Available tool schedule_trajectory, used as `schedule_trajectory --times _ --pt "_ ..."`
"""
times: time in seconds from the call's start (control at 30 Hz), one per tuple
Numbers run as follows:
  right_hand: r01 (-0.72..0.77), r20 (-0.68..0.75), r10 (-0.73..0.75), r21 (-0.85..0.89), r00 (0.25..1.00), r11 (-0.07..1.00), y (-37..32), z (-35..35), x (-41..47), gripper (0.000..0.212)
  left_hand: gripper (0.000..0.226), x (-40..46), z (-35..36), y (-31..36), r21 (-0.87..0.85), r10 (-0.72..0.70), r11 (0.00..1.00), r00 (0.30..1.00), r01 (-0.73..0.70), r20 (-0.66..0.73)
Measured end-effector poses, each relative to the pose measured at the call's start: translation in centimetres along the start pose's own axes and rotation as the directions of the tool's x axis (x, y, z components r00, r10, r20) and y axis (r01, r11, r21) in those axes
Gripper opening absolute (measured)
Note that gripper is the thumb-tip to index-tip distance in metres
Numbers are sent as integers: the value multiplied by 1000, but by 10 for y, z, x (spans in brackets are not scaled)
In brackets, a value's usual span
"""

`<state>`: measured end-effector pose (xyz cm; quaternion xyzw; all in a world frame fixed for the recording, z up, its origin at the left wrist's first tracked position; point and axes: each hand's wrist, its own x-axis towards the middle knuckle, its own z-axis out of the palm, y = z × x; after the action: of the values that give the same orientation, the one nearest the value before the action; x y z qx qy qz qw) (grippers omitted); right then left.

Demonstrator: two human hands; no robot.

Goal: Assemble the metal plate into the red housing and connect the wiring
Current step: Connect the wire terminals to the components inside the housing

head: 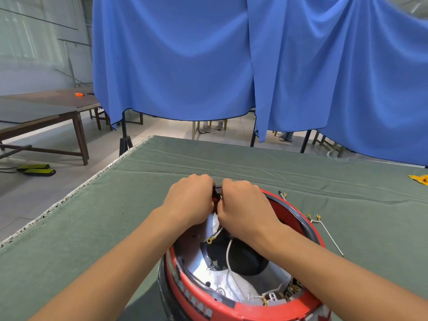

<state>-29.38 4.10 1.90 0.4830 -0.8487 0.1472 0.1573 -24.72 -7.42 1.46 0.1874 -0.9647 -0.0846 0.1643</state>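
- Nearest the camera, the red housing (234, 308) lies on the green cloth (92, 228), open side up; its lower edge is cut off by the frame.
- Inside it, the metal plate (215, 278) shows as a shiny disc, with a dark round part (245, 260) over its middle and a white wire (228, 253) running across — one yellow-tipped end (210, 240) lies free.
- Both bare forearms reach forward over the housing and meet at its far rim.
- Left hand (190, 200): fingers curled down, knuckles up, gripping a small black part (216, 193) at the rim.
- Right hand (243, 205): fingers curled too, pressed close against the left and pinching at the same spot — what lies under the fingertips is hidden.
- Right of the housing, loose wires (324, 228) with yellow terminals lie on the cloth.
- Farther off, blue curtains (173, 54) hang behind the table; a brown table (46, 105) stands at left.
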Motion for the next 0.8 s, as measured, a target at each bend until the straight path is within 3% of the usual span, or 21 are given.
schedule_trajectory --times 0.3,0.53,0.8 --pt "-131 -51 131 -6 990 991 10 -3 -5 20 15 -2 -3 1 -53 -21 998 1000 21 1" --pt "-31 -77 23 -114 997 993 5 -2 -6 16 11 -3 -5 2 -57 -32 998 1000 32 1" --pt "-24 -54 15 -175 998 984 2 0 -5 15 5 -4 -7 4 -64 -40 997 999 41 20"
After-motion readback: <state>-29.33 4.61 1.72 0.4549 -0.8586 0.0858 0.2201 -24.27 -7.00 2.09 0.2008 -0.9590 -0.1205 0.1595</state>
